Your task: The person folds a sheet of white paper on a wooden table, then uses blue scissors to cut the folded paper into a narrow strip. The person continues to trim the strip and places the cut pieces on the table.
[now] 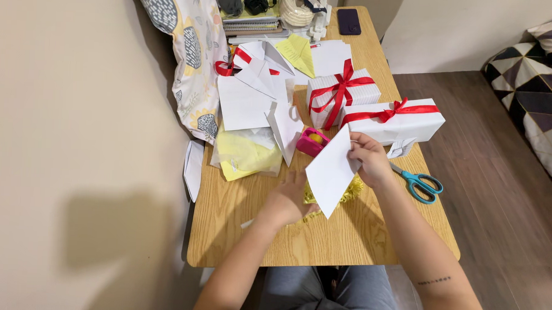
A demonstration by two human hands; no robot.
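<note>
My right hand (369, 159) pinches the upper right edge of a white sheet of paper (331, 173) and holds it tilted above the wooden table (322, 239). My left hand (286, 199) rests lower, at the sheet's left edge, its fingers partly hidden behind the paper. Under the sheet a bit of yellow tinsel (352, 192) shows. Just beyond my right hand lie two white gift boxes with red ribbon, a long one (392, 119) and a squarer one (340, 96).
Teal-handled scissors (420, 182) lie right of my right hand. A pink tape dispenser (312, 141), loose white sheets (244, 102) and a yellow plastic bag (246, 154) crowd the table's left. Notebooks (251, 23), a phone (348, 21) and a patterned pillow (188, 42) sit at the back.
</note>
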